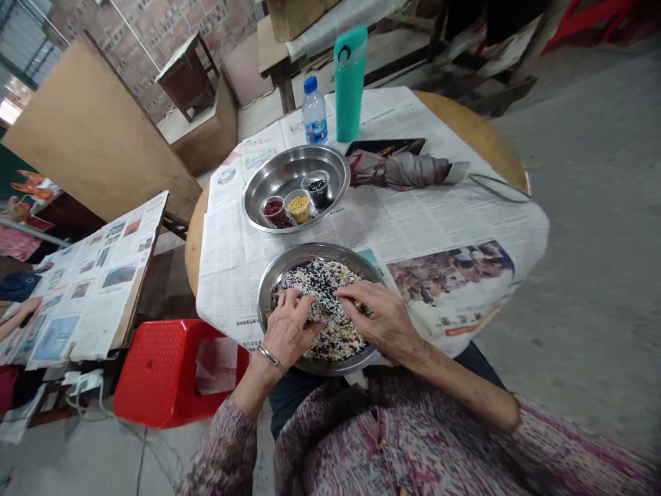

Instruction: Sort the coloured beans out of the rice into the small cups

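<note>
A wide steel bowl [266, 275] holds a mix of white grains, dark beans and yellow and red beans [330, 337]. My left hand [290, 325] rests over the bowl's left side, its fingers bent and its thumb apart from them, touching the mix. From the right reaches my right hand [379, 320], with its forefinger stretched over the grains and its thumb apart below. Nothing shows in either hand. Behind stands a second steel bowl [263, 176] with small clear cups of red beans [275, 210], yellow beans [298, 207] and black beans [317, 187].
Newspaper [227, 255] covers the round table. At its back are a water bottle [315, 114], a teal flask [350, 86], a dark phone-like slab [387, 147] and a folded grey umbrella [405, 169]. A red stool [155, 372] and another papered table [98, 282] stand left.
</note>
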The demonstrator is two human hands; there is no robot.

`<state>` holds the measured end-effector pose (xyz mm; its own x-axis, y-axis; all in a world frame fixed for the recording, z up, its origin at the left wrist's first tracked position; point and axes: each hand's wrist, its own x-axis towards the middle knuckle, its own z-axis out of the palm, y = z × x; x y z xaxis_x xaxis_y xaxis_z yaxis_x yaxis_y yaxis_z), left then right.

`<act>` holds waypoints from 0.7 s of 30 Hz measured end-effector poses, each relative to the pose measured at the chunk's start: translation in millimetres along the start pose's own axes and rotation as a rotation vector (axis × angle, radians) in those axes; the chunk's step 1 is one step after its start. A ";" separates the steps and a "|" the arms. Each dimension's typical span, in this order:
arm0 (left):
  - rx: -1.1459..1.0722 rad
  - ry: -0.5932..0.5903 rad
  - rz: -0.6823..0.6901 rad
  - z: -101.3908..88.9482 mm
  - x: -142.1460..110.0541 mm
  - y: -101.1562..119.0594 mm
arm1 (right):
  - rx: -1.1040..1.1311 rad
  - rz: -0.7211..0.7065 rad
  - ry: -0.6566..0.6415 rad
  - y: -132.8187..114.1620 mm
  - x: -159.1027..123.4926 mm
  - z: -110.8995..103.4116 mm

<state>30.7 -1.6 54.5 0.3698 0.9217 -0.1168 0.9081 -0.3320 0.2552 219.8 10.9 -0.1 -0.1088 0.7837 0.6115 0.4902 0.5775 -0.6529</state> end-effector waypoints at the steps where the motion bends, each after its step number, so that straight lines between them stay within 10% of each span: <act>1: -0.009 -0.010 -0.005 2.1 2.8 2.0 | -0.002 -0.011 0.000 0.5 -0.4 0.2; 9: -0.060 -0.114 0.049 22.5 19.3 20.6 | -0.047 -0.030 -0.036 4.3 -2.6 1.5; 21: -0.095 0.172 -0.029 26.7 -13.5 6.2 | -0.037 -0.013 -0.067 0.9 -0.3 -0.3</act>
<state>36.6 -21.4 32.1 0.2978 0.9539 0.0379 0.8923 -0.2922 0.3442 220.5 11.1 -0.7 -0.1722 0.7901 0.5883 0.5195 0.5802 -0.6273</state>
